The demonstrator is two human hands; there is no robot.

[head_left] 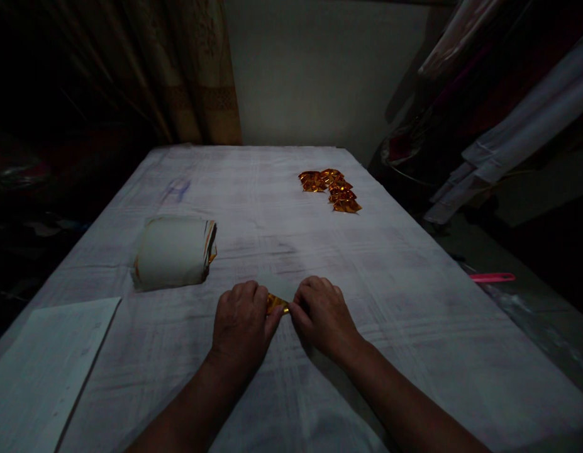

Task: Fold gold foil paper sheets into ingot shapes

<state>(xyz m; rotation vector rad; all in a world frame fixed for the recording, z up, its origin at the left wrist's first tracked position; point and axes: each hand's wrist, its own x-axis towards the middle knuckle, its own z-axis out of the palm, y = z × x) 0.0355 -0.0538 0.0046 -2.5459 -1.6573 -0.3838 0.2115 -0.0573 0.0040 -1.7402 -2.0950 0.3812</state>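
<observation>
Between my two hands, close above the table's middle front, is a small piece of shiny gold foil paper [278, 304], partly folded, with a corner tapering to the right. My left hand [241, 314] is closed on its left part, the thumb pressing along the near edge. At the foil's right tip my right hand [323, 313] pinches with thumb and fingertips. The fingers hide much of the paper. Farther off at the right lie several folded gold foil pieces [344, 195] in a loose cluster. A bent-over stack of pale sheets [173, 251] with gold edges rests to the left.
A light checked cloth covers the table [404, 302]. White paper sheets [50, 371] lie at the near left. A patterned curtain [201, 75] and a pale wall [314, 75] stand behind. Hanging cloth [517, 132] and a pink handle [492, 277] are beyond the right edge.
</observation>
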